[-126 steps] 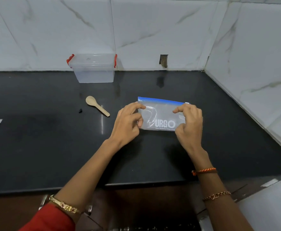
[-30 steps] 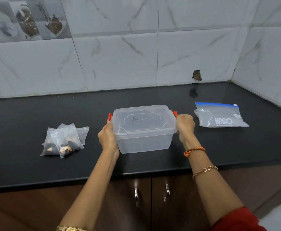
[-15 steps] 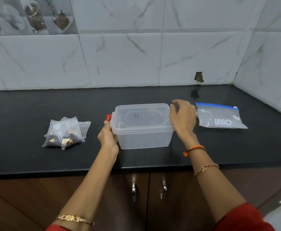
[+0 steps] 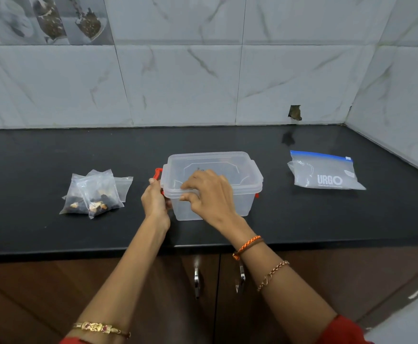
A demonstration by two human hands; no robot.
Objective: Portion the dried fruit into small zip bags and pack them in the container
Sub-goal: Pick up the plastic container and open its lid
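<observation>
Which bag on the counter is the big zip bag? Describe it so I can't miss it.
On the black stone countertop, look right of the clear plastic lidded container, toward the tiled corner. The large blue-topped zip bag lies flat there alone, printed URGO.

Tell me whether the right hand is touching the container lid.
Touching. In the head view the right hand lies across the container lid, its fingers curled over the lid's front left edge with no gap showing.
</observation>
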